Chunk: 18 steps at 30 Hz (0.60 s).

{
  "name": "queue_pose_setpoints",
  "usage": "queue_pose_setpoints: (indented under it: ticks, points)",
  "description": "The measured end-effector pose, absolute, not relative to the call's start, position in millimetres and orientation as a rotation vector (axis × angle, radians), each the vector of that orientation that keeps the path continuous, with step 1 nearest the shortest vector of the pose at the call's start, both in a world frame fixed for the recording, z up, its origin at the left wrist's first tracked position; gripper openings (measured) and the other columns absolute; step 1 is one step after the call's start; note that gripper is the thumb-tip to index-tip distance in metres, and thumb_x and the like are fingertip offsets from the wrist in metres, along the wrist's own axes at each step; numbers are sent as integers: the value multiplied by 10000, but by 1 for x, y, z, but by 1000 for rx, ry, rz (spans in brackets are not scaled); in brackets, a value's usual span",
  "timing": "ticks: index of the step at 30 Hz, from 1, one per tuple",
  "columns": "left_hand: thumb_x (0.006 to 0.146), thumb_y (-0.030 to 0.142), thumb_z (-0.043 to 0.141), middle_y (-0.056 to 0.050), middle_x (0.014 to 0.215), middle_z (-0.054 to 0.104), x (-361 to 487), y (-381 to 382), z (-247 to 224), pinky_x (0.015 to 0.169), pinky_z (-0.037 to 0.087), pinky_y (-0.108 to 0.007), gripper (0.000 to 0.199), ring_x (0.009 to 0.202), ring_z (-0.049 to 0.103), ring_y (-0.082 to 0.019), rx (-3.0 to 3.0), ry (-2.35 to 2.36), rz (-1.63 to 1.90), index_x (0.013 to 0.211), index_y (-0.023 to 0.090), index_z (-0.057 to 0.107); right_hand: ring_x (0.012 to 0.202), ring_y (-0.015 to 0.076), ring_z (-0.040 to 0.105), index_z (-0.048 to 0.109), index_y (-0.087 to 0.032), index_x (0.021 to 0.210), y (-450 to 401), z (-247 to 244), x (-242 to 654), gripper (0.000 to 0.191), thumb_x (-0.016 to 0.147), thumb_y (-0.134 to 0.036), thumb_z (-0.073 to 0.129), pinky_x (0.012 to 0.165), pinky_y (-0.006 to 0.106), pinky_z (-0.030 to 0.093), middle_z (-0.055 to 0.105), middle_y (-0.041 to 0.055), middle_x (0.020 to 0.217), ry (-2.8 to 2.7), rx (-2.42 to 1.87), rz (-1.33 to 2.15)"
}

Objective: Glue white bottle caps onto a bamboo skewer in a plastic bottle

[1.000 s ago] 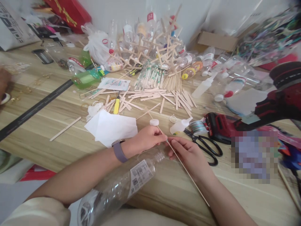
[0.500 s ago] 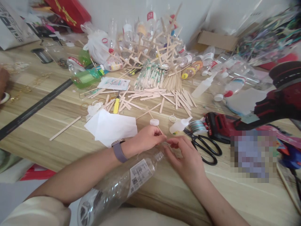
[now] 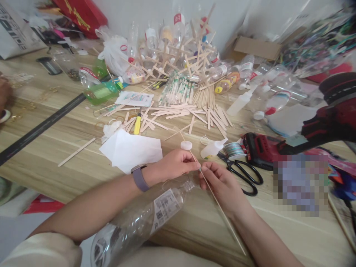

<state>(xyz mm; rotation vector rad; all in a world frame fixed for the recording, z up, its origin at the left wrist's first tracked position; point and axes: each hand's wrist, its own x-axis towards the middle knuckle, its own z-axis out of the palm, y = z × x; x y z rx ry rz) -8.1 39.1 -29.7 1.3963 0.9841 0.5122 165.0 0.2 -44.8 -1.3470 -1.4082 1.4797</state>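
A thin wooden skewer (image 3: pixel 222 210) slants toward me through the middle of the view. My left hand (image 3: pixel 175 163), with a watch on its wrist, pinches it just below a white bottle cap (image 3: pixel 186 145) that appears to sit on the stick. Right beside that grip, the bent fingers of my right hand (image 3: pixel 219 181) close on the same skewer, where a small greenish bit shows. Under my left forearm lies a clear plastic bottle (image 3: pixel 139 220) on its side, uncapped, its neck near my right fingers. A thin loop of thread or wire shows faintly above it.
Black scissors (image 3: pixel 246 174), a thread spool (image 3: pixel 235 150) and a small glue bottle (image 3: pixel 213 147) lie to the right, near a red power tool (image 3: pixel 260 150). White paper (image 3: pixel 133 150) is at left. Wooden sticks (image 3: pixel 178 111) and bottles cover the back. Another person's hand (image 3: pixel 4 92) is far left.
The skewer's near length has come into view, stretching past my right wrist. My right fingers have curled in around it. The cap has shifted slightly right; the clear bottle has barely moved.
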Motion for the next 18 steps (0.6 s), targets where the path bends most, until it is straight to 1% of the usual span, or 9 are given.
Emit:
queue_pose_setpoints:
  ticks: [2, 5, 8, 10, 12, 15, 18]
  points:
    - [815, 340, 572, 25, 642, 552, -9, 41, -29, 581, 344, -220, 232, 594, 443, -88, 1401, 943, 515, 749, 131, 646, 488, 101, 442, 525, -191, 709, -1, -44, 165, 353, 863, -507, 546, 521, 238, 340, 522, -41, 504, -1324, -1312, 1570]
    - [795, 341, 610, 2, 700, 614, -10, 42, -28, 644, 379, -228, 219, 656, 503, -104, 1368, 912, 532, 752, 132, 660, 496, 97, 438, 523, -188, 707, -2, -42, 164, 365, 854, -519, 564, 528, 236, 339, 528, -42, 512, -1334, -1322, 1543]
    - [736, 332, 683, 2, 697, 631, -11, 42, -27, 643, 389, -226, 197, 664, 528, -111, 1307, 907, 528, 729, 136, 660, 503, 96, 434, 516, -187, 688, -4, -39, 163, 376, 840, -524, 586, 520, 233, 335, 525, -42, 510, -1373, -1333, 1473]
    - [716, 313, 705, 5, 678, 631, -12, 42, -27, 634, 391, -224, 182, 650, 529, -106, 1280, 889, 528, 710, 137, 662, 491, 88, 434, 528, -180, 684, -4, -37, 161, 379, 809, -524, 629, 505, 223, 337, 528, -42, 504, -1297, -1323, 1513]
    - [721, 291, 706, -1, 686, 644, -12, 43, -27, 662, 408, -229, 161, 663, 543, -106, 1244, 839, 547, 710, 136, 667, 467, 63, 435, 554, -163, 692, -3, -36, 161, 363, 766, -490, 693, 483, 201, 351, 546, -43, 533, -1107, -1278, 1664]
    - [717, 254, 717, -11, 725, 663, -11, 44, -29, 730, 433, -241, 128, 718, 573, -112, 1170, 736, 608, 726, 135, 670, 417, 11, 408, 584, -138, 693, -1, -37, 162, 315, 694, -378, 788, 416, 147, 365, 550, -52, 589, -707, -1135, 1976]
    - [715, 236, 729, -6, 742, 661, -11, 45, -31, 738, 437, -232, 116, 732, 577, -104, 1162, 680, 657, 742, 138, 673, 382, -15, 380, 601, -129, 697, 0, -37, 164, 279, 644, -273, 834, 344, 87, 353, 514, -72, 571, -405, -997, 2177]
